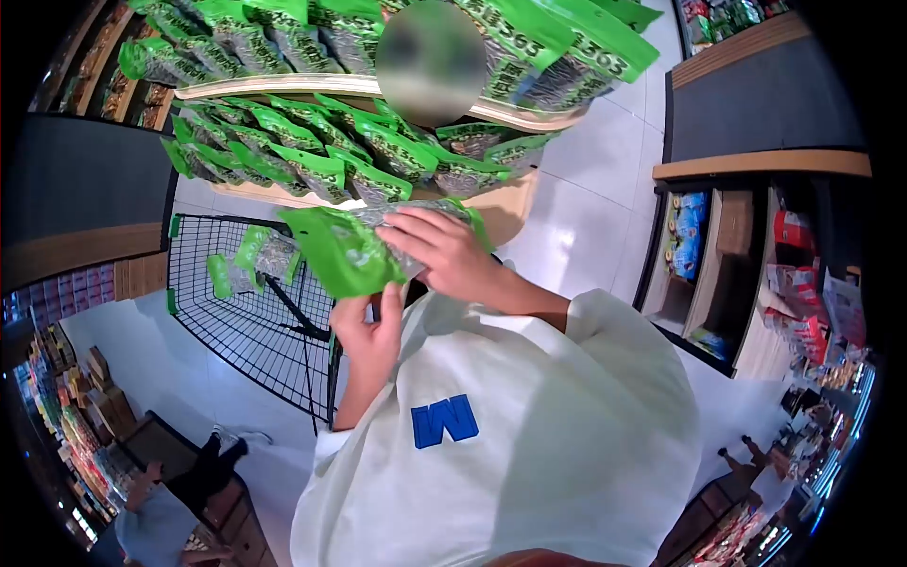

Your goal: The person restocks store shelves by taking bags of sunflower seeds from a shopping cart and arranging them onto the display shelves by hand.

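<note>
In front of my chest I hold a green bag (345, 250) with a clear part showing grey contents that look like sunflower seeds. My left hand (367, 331) pinches its lower edge between thumb and fingers. Across its upper side lies my right hand (444, 248), fingers bent over the clear part. The bag is tilted, and its underside is hidden. To the left stands a black wire shopping cart (236, 345) with a few similar green bags (269, 253) inside. Just beyond my hands, rows of matching green bags (378, 142) fill a shelf.
A wooden-edged upper shelf (274, 85) carries more green bags. At the right is a shelf unit (713, 227) with blue and red packages. A person (165, 520) is at the lower left; another person (770, 477) is at the lower right. Pale tiles (586, 203) cover the floor.
</note>
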Tool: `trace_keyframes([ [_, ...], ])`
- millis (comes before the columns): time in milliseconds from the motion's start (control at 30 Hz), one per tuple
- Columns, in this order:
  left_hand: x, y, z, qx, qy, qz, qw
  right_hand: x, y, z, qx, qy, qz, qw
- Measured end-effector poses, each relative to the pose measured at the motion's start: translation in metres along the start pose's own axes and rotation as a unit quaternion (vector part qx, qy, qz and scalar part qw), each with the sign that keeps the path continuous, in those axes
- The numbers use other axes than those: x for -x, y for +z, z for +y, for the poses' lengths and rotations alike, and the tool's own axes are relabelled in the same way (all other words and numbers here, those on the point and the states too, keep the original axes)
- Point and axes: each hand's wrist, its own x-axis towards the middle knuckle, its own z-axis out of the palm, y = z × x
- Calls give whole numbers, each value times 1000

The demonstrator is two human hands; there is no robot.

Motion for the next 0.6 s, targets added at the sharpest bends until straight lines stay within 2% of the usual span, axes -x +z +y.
trace_keyframes([
  [67,-17,13,4,-32,136,-79,987,23,-12,23,-139,83,-3,987],
  [100,-20,15,3,-27,125,-70,989,36,-20,32,-138,86,-1,987],
  [133,-26,16,0,-22,115,-61,991,50,-28,41,-199,132,-18,971],
  [167,-32,20,-13,-44,140,9,989,62,-36,48,-261,177,-35,948],
  [200,-41,20,-20,-87,148,46,984,73,-45,54,-261,181,-32,948],
  [267,-64,21,-27,-101,153,-47,982,91,-59,62,-340,243,-70,906],
  [300,-71,20,-40,3,61,-199,978,100,-60,67,-376,311,-66,870],
  [333,-80,25,-54,42,69,-329,941,108,-60,74,-378,312,-63,870],
  [400,-82,43,-60,11,-29,-382,924,120,-60,96,-334,338,-62,878],
  [533,-92,91,-62,-7,23,-350,937,138,-47,148,-279,388,-32,878],
  [600,-95,117,-64,-77,73,-310,945,146,-32,176,-361,375,66,851],
])
